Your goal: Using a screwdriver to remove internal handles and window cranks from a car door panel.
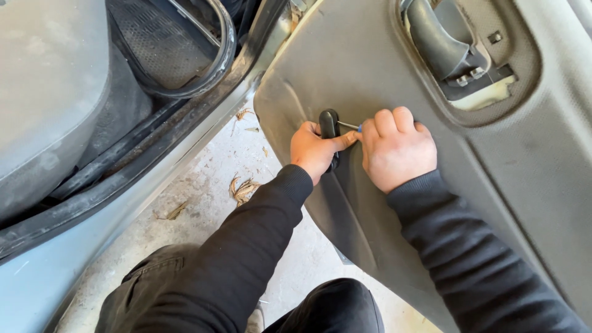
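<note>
- Head view: the left hand (316,150) gripped the black window crank (329,125) low on the grey door panel (370,61) — thumb pressed alongside it.
- The right hand (396,148) was clenched round a thin metal tool (349,126) with a blue handle, its tip touching the crank.
- Dry leaves (243,188) lay on the concrete floor (203,209) below.

We gripped the black crank handle (328,125) on the grey door panel (370,55) with our left hand (316,150), while our right hand (396,150) pushed a thin blue-handled tool (351,126) against it.
</note>
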